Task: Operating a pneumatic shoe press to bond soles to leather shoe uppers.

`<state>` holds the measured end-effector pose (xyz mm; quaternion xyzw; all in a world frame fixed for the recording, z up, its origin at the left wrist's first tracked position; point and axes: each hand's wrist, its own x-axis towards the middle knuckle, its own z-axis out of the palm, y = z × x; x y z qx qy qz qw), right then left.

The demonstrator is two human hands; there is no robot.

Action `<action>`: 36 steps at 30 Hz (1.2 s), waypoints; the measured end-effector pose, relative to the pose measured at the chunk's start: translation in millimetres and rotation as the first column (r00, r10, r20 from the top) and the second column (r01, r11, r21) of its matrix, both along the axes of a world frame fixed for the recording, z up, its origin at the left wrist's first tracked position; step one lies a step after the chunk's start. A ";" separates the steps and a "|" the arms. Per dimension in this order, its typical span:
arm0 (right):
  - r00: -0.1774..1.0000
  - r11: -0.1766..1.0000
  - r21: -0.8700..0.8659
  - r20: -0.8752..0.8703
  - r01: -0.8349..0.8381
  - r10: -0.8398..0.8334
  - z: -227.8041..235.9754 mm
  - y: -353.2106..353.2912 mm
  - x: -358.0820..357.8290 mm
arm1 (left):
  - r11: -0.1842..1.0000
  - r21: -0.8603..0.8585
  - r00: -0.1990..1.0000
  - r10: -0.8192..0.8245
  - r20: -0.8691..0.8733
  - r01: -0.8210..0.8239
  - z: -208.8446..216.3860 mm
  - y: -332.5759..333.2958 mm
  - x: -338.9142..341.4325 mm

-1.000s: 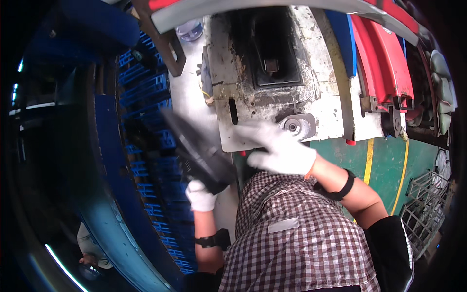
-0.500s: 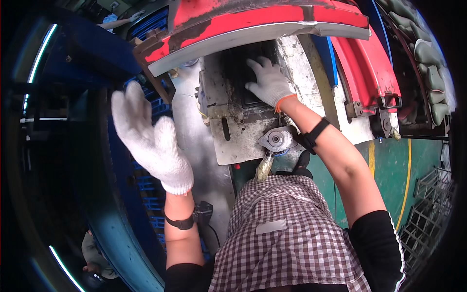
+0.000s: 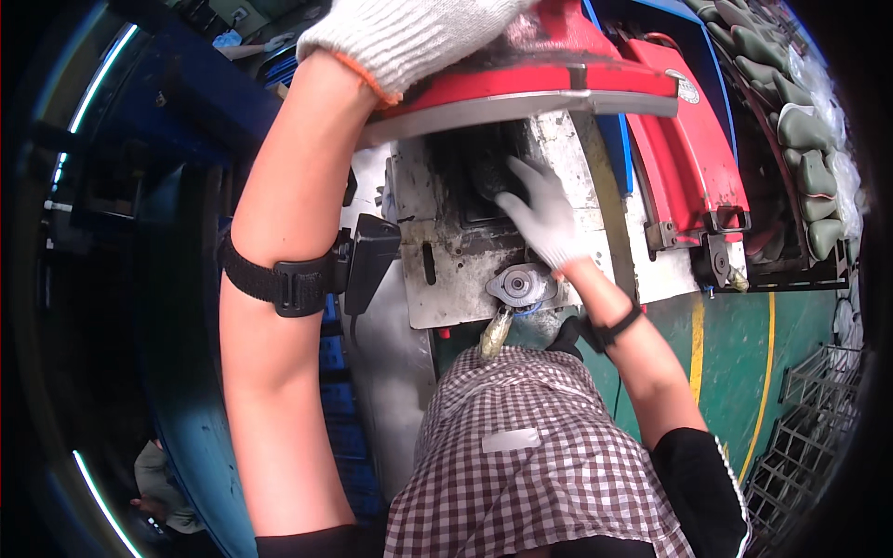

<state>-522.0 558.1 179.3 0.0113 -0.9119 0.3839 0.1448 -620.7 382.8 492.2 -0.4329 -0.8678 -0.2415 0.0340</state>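
Above the work surface stands a curved red machine arm point(image 3: 530, 88) with a bare metal lower edge. My left hand point(image 3: 409, 42), in a white knit glove, lies at the left part of this red arm; its fingers run out of the picture at the top. Under the arm, my right hand point(image 3: 544, 219), also gloved in white, reaches over a dark, blackened recess point(image 3: 474, 153) in a worn metal plate point(image 3: 456, 293). Its thumb and fingers are apart, close to a dark piece point(image 3: 488, 177) in the recess. Whether they touch that piece I cannot tell.
A grey round fitting point(image 3: 518, 285) with a wrapped handle point(image 3: 495, 335) sits at the plate's near edge. On the right are a second red machine point(image 3: 684, 139), a rack of grey-green moulded pieces point(image 3: 809, 177) and wire racks point(image 3: 800, 418). Another person point(image 3: 163, 484) is at lower left.
My left hand has risen forward and right, from beside the machine to the red arm. My right hand stays over the recess, slightly lower and to the right in view. The view has shifted slightly.
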 end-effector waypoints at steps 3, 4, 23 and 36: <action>0.971 0.933 -0.327 0.226 0.149 -0.076 1.2 23.7 80.5 | 0.944 -0.329 1.000 0.002 -0.030 -0.012 0.2 7.4 -15.2; 0.940 0.887 -0.417 0.337 0.198 -0.052 -24.2 42.1 105.3 | 0.991 -0.132 1.000 0.011 0.012 -0.009 -26.3 17.3 -22.8; 0.194 0.085 -0.933 0.161 0.348 0.968 -74.1 -21.0 140.1 | 0.877 -0.474 0.891 0.152 0.428 0.078 -238.1 41.8 85.1; 0.455 0.112 -0.802 0.441 0.587 0.773 -53.0 86.2 161.4 | 0.877 -0.477 0.912 0.153 0.380 0.052 -244.4 44.4 83.7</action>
